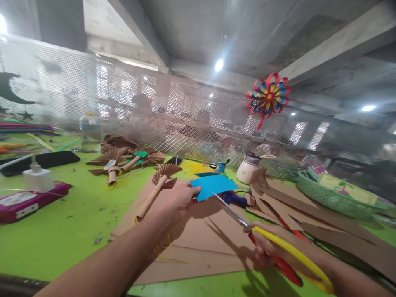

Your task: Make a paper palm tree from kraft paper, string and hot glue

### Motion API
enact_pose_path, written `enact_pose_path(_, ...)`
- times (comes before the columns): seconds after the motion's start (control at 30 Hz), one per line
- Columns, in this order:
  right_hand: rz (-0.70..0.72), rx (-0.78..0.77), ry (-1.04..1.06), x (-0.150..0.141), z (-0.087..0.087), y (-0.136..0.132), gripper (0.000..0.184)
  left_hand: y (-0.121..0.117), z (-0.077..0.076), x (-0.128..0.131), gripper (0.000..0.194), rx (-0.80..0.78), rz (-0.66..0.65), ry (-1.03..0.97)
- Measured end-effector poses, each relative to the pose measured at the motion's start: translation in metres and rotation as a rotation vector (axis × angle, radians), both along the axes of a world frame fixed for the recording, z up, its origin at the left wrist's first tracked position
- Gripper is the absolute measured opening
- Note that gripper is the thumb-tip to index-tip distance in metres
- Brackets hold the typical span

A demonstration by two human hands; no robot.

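Observation:
My left hand pinches the left edge of a sheet of blue paper, holding it above the brown cardboard. In my right hand is a pair of scissors with one yellow and one red handle. Their blade tips reach the lower edge of the blue paper; whether they are cutting into it I cannot tell. Beside my left wrist lies a rolled brown paper stick with a pleated fan top. Behind the blue paper, a blue glue gun is partly hidden.
More brown paper figures lie at the back left, near a clear bottle. A magenta power strip with a white plug is at left. At right are brown cardboard pieces and a green basket. A white jar stands behind.

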State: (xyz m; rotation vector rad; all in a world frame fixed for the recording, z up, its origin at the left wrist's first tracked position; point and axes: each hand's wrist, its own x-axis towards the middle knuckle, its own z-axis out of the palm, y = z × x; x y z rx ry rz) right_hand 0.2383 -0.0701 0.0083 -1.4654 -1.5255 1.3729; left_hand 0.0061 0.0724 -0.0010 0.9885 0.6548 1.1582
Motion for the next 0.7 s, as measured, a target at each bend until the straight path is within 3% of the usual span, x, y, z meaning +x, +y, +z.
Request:
enact_pose_path(0.13, -0.057, -0.133, 0.219, -0.018, 0.007, 0.006, 0.052, -0.002, -0.001, 0.0, 0.008, -0.033, 0.015, 0.022)
enact_pose_path(0.33, -0.051, -0.213, 0.344, -0.032, 0.005, 0.011, 0.051, -0.004, 0.0, 0.001, 0.013, -0.038, -0.014, 0.029)
enact_pose_path(0.53, -0.075, -0.196, 0.338, -0.034, 0.007, 0.007, 0.04, -0.004, 0.002, 0.002, 0.019, -0.029, -0.045, 0.007)
enact_pose_path(0.7, -0.172, -0.154, 0.193, -0.032, 0.009, 0.004, 0.051, -0.005, 0.003, 0.002, 0.019, -0.005, -0.067, -0.04)
